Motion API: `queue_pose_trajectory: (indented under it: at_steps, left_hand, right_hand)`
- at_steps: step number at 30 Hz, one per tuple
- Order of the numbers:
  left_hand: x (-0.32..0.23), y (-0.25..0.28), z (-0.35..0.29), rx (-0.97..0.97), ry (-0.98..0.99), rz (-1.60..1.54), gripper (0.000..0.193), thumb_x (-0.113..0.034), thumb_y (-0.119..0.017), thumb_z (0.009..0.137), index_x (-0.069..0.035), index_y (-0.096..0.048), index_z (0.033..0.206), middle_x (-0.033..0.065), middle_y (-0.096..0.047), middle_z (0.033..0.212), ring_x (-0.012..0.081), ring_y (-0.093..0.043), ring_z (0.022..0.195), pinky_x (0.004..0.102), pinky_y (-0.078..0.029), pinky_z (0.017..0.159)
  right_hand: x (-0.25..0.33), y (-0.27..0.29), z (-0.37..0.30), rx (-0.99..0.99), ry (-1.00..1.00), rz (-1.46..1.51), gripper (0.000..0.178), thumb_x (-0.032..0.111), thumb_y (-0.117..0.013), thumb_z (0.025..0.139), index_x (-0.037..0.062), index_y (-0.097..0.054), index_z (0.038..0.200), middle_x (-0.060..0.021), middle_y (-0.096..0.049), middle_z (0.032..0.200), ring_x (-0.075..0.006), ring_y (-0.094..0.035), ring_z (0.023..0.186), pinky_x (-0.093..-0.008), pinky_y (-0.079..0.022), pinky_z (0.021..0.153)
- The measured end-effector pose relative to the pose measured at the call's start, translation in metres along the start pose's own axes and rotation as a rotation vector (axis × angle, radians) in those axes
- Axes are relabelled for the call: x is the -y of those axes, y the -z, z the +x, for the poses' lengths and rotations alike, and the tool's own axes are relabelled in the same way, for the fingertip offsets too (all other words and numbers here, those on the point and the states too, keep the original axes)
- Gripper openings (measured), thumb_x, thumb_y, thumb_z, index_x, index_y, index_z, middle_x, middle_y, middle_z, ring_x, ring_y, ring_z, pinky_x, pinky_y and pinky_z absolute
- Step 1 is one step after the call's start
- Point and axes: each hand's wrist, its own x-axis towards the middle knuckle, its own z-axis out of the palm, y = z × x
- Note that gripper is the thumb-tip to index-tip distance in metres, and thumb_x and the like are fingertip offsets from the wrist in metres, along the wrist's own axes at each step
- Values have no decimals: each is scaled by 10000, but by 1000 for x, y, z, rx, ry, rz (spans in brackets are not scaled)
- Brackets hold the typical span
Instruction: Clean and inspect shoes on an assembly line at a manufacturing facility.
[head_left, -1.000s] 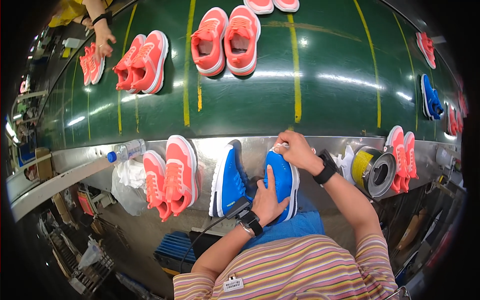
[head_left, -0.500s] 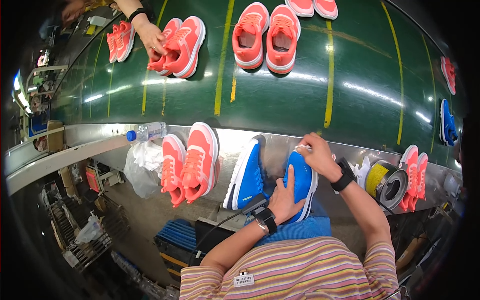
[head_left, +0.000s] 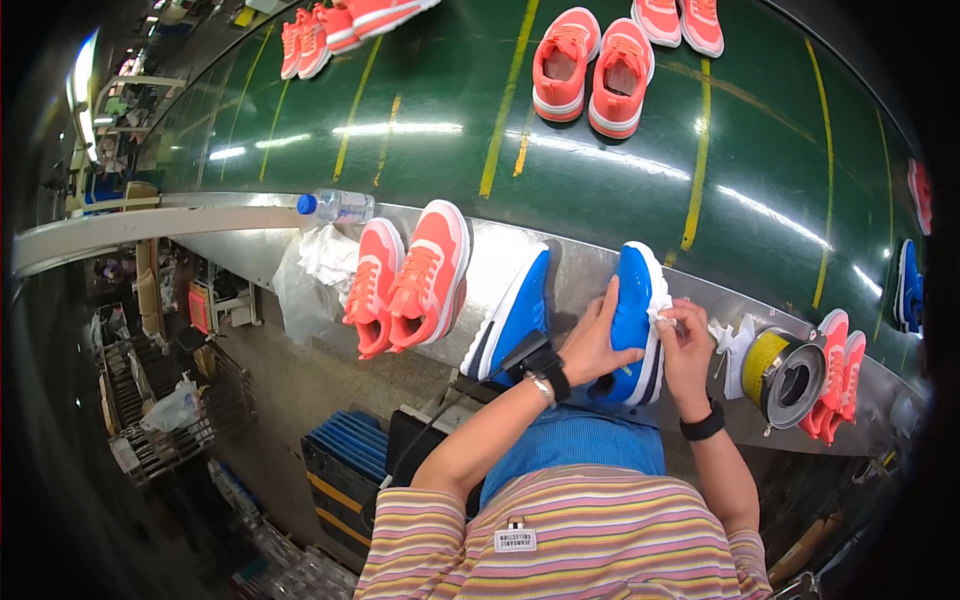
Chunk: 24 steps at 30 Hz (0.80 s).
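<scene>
A blue sneaker (head_left: 633, 290) with a white sole stands in front of me at the metal ledge, toe pointing away. Lying along its upper, my left hand (head_left: 590, 348) grips it, index finger stretched forward and thumb toward the heel. My right hand (head_left: 686, 345) pinches a small crumpled white cloth (head_left: 660, 308) against the sole edge on the shoe's right side. Just left of them, the other blue sneaker (head_left: 522, 318) rests tilted on its side, sole turned left. My left wrist and its black band partly cover that shoe's heel.
Coral sneakers (head_left: 432, 265) stand left on the metal ledge (head_left: 495, 250), near a plastic bottle (head_left: 345, 207) and a white plastic bag (head_left: 303, 300). Right are a round metal tin (head_left: 790, 378) and more coral sneakers (head_left: 838, 380). The green conveyor belt (head_left: 430, 160) beyond carries several shoes.
My right hand has moved with the cloth from the toe back along the sole's right side. The view has shifted; the co-worker's hand at the far left is out of sight.
</scene>
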Motion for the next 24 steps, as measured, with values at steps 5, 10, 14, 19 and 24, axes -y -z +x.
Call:
queue_pose_trajectory:
  at_steps: [5,10,14,19,24]
  left_hand:
    - [-8,19,-56,-405,-217,281,635,-125,-676,714,12,-395,1266,200,-444,1186,348,-441,1089,397,-369,936]
    - [81,71,-121,-589,144,289,688,-208,-678,746,18,-335,1298,251,-441,1184,368,-452,1101,410,-351,952]
    - [126,81,-125,-339,178,72,745,-263,-661,780,8,-270,1353,268,-400,1270,354,-404,1197,386,-330,986]
    - [135,84,-121,-293,70,3,567,-244,-507,888,-30,-288,1366,240,-407,1296,322,-386,1220,365,-299,1008]
    - [146,103,-116,-177,30,-164,508,-245,-461,915,-52,-323,1365,214,-418,1290,284,-414,1168,334,-300,998]
  right_hand:
    - [-1,-3,-11,10,-69,-22,79,36,-613,792,44,-601,869,-51,-499,982,-118,-485,849,-237,-399,703]
    - [34,-28,-25,-45,148,-130,80,19,-611,766,39,-606,844,-68,-529,877,-177,-515,797,-269,-411,716]
    - [47,-88,-20,114,195,-93,77,32,-618,755,41,-611,831,-89,-551,826,-217,-532,761,-294,-421,697]
    - [10,-170,11,19,316,-199,58,36,-620,741,37,-591,791,-110,-519,781,-258,-518,737,-337,-415,662]
    - [0,-195,-28,58,486,-387,49,8,-597,735,48,-583,760,-100,-473,750,-282,-470,760,-357,-367,691]
